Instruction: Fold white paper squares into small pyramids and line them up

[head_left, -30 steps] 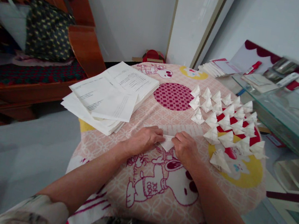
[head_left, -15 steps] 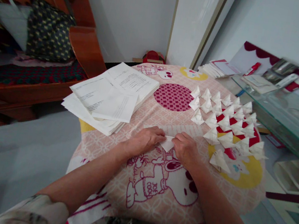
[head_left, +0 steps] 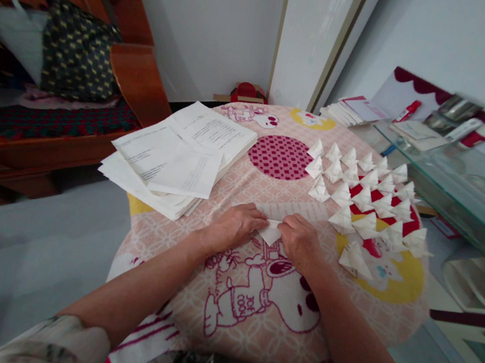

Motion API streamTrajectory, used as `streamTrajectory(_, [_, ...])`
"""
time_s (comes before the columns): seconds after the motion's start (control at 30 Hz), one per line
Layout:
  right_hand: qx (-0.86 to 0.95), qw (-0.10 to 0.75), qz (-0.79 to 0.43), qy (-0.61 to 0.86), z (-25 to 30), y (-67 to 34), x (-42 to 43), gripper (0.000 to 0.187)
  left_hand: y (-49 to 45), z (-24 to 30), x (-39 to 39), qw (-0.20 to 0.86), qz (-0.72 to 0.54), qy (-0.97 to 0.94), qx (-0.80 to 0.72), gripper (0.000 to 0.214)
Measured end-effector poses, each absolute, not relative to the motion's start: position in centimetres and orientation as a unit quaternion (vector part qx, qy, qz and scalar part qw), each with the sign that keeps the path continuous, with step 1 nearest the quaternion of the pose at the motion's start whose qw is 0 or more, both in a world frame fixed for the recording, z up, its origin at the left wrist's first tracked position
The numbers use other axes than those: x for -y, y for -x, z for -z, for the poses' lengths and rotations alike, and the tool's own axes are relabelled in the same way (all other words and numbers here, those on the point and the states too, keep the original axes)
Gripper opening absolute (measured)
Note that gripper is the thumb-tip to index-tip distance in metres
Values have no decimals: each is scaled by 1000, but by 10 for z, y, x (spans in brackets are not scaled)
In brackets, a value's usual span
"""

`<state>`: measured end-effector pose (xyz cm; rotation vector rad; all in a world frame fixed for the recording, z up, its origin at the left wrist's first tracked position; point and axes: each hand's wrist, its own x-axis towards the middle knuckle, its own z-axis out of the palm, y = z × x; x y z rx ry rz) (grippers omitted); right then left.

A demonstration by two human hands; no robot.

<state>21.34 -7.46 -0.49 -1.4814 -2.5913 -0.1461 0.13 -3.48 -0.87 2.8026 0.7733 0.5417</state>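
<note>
A sheet of paper (head_left: 271, 234), partly folded, lies on the cloth-covered table in front of me, with a small white triangle pointing toward me. My left hand (head_left: 242, 224) pinches its left side, fingers closed. On the other side my right hand (head_left: 300, 238) grips the right edge the same way. Beyond the hands the sheet's printed part stays flat. Several folded paper boats (head_left: 365, 198) stand in rows to the right. At the left rests a stack of printed paper (head_left: 183, 150).
The round table wears a pink patterned tablecloth (head_left: 184, 319). To the right is a glass shelf (head_left: 468, 180) with cups and a red marker (head_left: 407, 111). A wooden bench (head_left: 133, 84) with a dotted bag (head_left: 77, 48) stands at the left.
Both hands keep their hold on the paper in nearly the same place. The whole view has shifted very slightly; nothing else has visibly moved.
</note>
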Motion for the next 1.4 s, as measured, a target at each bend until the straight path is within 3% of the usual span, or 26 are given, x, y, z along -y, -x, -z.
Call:
streamTrajectory(0.6, [858,123,-17,498,5,-219,74,26,-10,1,45,61,-100,-952,-284,17])
streamTrajectory(0.87, [806,272,-161,500,5,-237,70,22,-15,-3,51,23,-95,-952,-289,31])
streamTrajectory(1.1, [548,427,-300,654,-1,-238,61,18,-16,-3,51,22,-82,-955,-283,32])
streamTrajectory(1.2, [540,378,-354,663,-3,-224,55,13,-16,-2,50,12,-81,-956,-282,32])
streamTrajectory(1.4, [572,235,-353,703,-4,-202,46,12,-16,-1,50,-3,-76,-957,-280,31])
